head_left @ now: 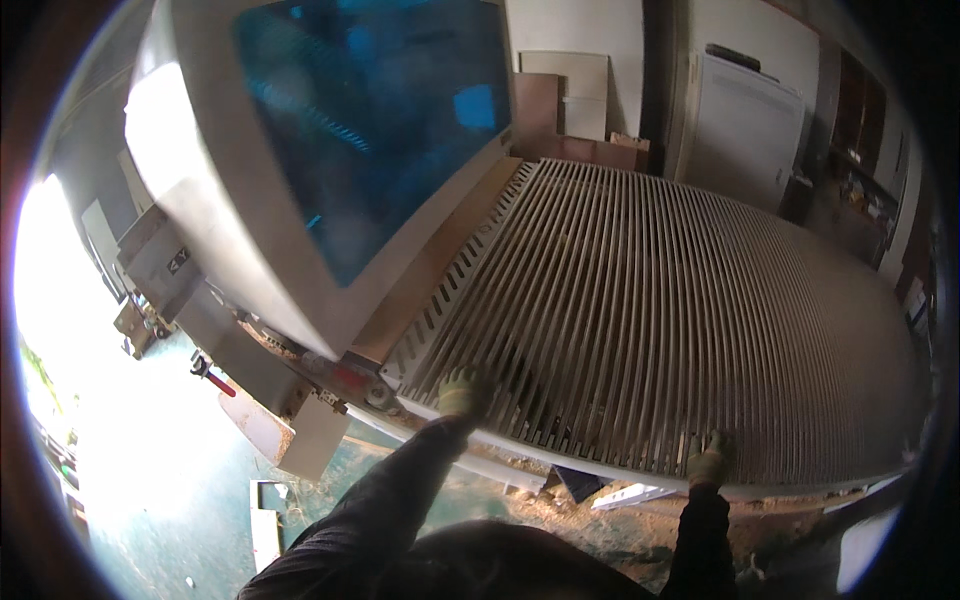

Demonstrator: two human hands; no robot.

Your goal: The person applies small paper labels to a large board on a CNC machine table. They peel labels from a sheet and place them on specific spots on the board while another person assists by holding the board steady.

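Note:
Long narrow slats (620, 290) lie side by side in a wide, pale grey bed, with narrow dark gaps between them. My left hand (465, 393), in a pale work glove, rests at the bed's near left corner with its fingers laid forward over the slat ends. Farther right along the same near edge, my gloved right hand (708, 460) has its fingers bent around the slat ends. Its palm side is hidden. A perforated pale strip (445, 300) runs along the left side of the slats.
Over the bed's left side looms a pale machine hood (230, 230) with a blue-tinted window (380, 110). A red-handled clamp (212, 375) sits on the machine's near left end. Sawdust (560, 515) lies beneath the near edge. Flat boards (580, 90) lean against the back wall.

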